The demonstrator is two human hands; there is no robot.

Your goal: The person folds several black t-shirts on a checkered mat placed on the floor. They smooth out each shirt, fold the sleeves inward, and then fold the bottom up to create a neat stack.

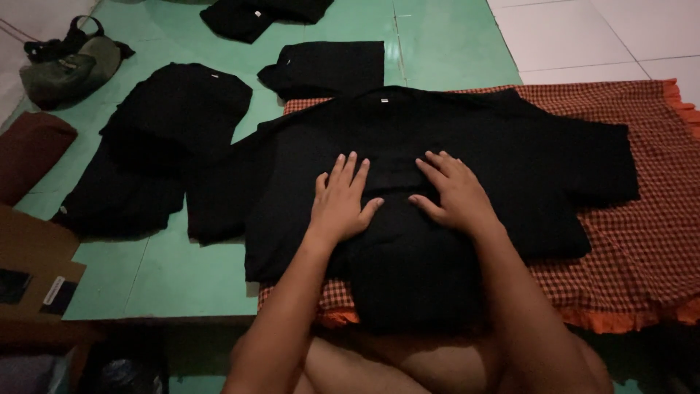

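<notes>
Two bare hands lie flat on a black short-sleeved cotton shirt in the head view, which is the only view. The left hand rests palm down with its fingers spread and pointing away from the person, gripping nothing. The right hand lies just beside it, also palm down and spread, with its thumb turned toward the left thumb; the two hands are near each other but not touching. The shirt is spread out, collar away from the person, sleeves out to either side, and its lower part comes toward the person's bare knees at the bottom edge. It lies on an orange and red checked cloth with a frilled orange hem, and its left side reaches off the cloth onto the pale green floor. Beyond the shirt's collar sits a folded black garment. To the left lies a loose heap of black garments, and another black garment lies at the top edge. In the far left corner is an olive green bag with dark straps, and below it a dark red cushion. White floor tiles show at the upper right.
</notes>
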